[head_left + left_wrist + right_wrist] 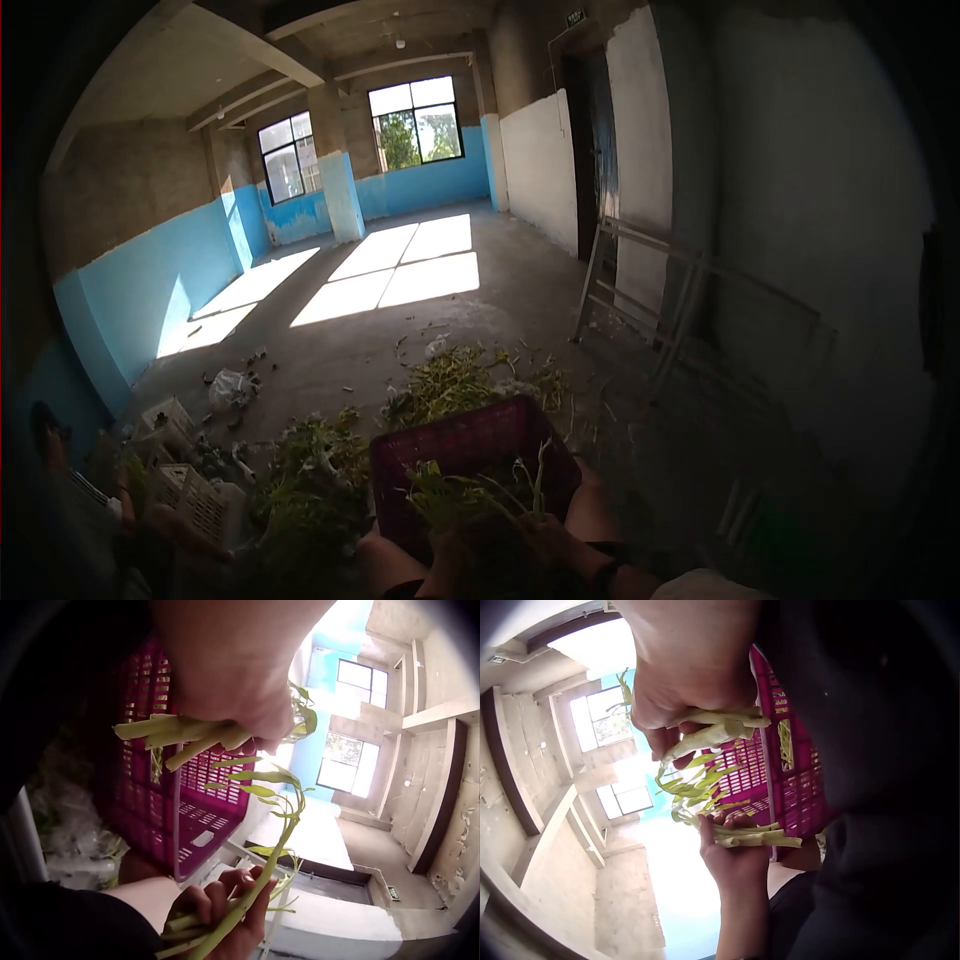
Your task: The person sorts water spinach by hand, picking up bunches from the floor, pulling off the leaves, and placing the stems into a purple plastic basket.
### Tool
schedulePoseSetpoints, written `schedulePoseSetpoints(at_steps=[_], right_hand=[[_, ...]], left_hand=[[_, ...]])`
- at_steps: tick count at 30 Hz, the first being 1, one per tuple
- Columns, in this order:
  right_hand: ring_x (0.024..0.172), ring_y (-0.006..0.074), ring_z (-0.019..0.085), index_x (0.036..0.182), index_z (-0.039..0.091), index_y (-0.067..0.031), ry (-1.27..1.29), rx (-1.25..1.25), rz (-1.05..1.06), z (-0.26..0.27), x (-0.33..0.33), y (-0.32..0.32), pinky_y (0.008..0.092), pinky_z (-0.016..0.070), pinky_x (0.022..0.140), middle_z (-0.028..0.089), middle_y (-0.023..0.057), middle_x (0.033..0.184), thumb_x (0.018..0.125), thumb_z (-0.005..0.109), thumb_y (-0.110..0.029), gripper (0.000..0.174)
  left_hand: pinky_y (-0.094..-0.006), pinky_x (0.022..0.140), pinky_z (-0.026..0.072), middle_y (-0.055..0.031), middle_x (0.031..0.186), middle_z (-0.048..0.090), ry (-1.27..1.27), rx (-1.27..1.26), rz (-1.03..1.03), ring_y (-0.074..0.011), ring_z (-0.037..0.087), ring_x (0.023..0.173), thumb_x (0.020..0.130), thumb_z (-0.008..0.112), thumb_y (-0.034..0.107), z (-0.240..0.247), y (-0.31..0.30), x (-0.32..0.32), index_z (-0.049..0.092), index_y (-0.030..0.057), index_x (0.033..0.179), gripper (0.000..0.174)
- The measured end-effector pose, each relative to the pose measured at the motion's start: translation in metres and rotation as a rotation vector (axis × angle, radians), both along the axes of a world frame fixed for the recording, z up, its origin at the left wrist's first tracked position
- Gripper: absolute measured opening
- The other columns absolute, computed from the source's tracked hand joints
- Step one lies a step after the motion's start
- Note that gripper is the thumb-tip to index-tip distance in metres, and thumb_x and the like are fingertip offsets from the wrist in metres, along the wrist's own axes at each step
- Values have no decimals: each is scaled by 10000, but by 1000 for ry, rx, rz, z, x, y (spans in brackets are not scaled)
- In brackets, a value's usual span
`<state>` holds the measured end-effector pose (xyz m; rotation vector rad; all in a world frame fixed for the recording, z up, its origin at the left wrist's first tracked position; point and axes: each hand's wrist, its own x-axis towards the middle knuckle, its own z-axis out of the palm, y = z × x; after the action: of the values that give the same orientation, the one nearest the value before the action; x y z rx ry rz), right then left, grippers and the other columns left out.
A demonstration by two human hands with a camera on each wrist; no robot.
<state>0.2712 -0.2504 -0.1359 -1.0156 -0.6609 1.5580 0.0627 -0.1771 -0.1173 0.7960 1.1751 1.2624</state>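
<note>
A purple-red plastic crate [392, 490] with slotted walls stands between the person's knees in the head view. In the left wrist view the left hand [244, 694] grips a small bundle of pale green leafy stems [169, 733], their cut ends pointing toward the body. The right hand [686, 694] holds a second bunch of thick stems [718, 735], fingers curled round it beside the crate's rim. Both hands are side by side over the near part of the crate, with leaves [440, 492] spreading forward from them. Low light in the head view obscures the fingers.
Heaps of leafy greens lie on the floor left of the crate [315, 465] and beyond it [450, 385]. White plastic crates [190, 492] and a clear plastic bag [232, 388] are at the left, near another person's limbs. A metal frame [685, 300] leans at the right wall.
</note>
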Motion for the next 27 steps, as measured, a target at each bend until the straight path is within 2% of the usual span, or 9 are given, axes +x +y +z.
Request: schedulePoseSetpoints(at_steps=[1, 2, 3, 4, 7, 13, 19, 23, 27], right_hand=[[727, 90, 598, 1026, 682, -86, -74, 34, 5, -3, 0, 0, 272, 494, 626, 641, 1, 844, 999, 588, -279, 217], [711, 78, 577, 996, 676, -79, -168, 35, 45, 29, -1, -10, 262, 478, 611, 625, -11, 829, 1001, 588, -323, 260], [699, 88, 584, 982, 677, -58, -228, 104, 31, 38, -2, -12, 269, 484, 621, 621, -13, 795, 978, 635, -292, 238], [692, 79, 576, 971, 676, -65, -40, 5, -5, 39, -4, -13, 259, 472, 607, 621, -13, 793, 971, 645, -285, 222], [705, 61, 580, 1001, 672, -78, -59, -99, 56, 23, -5, -34, 247, 455, 610, 647, -12, 810, 954, 663, -266, 195], [646, 55, 561, 1011, 668, -73, -57, -119, 69, 42, 1, -10, 213, 401, 550, 672, 5, 823, 953, 658, -239, 176], [458, 38, 426, 975, 670, -37, -74, -123, 57, 40, 1, -13, 212, 308, 440, 641, 11, 742, 949, 665, -210, 175], [452, 40, 420, 961, 675, -31, -111, -106, 71, 32, 5, -13, 213, 304, 438, 649, 20, 745, 945, 672, -200, 169], [435, 43, 411, 969, 678, -23, -125, -109, 87, 32, 2, -11, 214, 304, 438, 672, 44, 767, 932, 689, -181, 162]], left_hand=[[-389, 743, 554, -80, 773, 594, -34, 44, -119, -179, 562, 587, 939, 650, 245, -34, 27, -17, 563, 74, 949, 192], [-305, 658, 569, -130, 1013, 695, -82, 84, -235, -176, 667, 738, 881, 730, 134, -65, 34, -34, 590, 67, 1241, 393], [-291, 562, 479, -17, 779, 608, -113, 44, -136, -133, 579, 640, 891, 717, 171, -6, 8, -21, 645, 47, 977, 167], [-288, 588, 482, -22, 802, 615, -133, -51, -163, -129, 592, 673, 881, 721, 138, 1, 6, -24, 650, 53, 952, 131], [-279, 657, 493, -74, 957, 663, -307, 92, -118, -123, 604, 730, 826, 721, -2, -5, -1, -30, 641, 33, 933, 139], [-278, 688, 483, -111, 1105, 623, -360, 109, -102, -128, 592, 735, 792, 720, -39, 13, 12, -14, 595, 34, 854, 157], [-268, 654, 463, -83, 1003, 634, -288, 191, -55, -114, 579, 698, 788, 724, -41, 19, 9, -17, 592, 27, 845, 159], [-252, 614, 489, -70, 943, 650, -92, 215, -129, -109, 603, 673, 788, 734, -64, 23, 6, -14, 612, 15, 870, 166], [-219, 579, 502, -71, 940, 667, -18, 249, -84, -86, 610, 684, 805, 741, -57, 19, 4, 0, 615, 1, 901, 169]])
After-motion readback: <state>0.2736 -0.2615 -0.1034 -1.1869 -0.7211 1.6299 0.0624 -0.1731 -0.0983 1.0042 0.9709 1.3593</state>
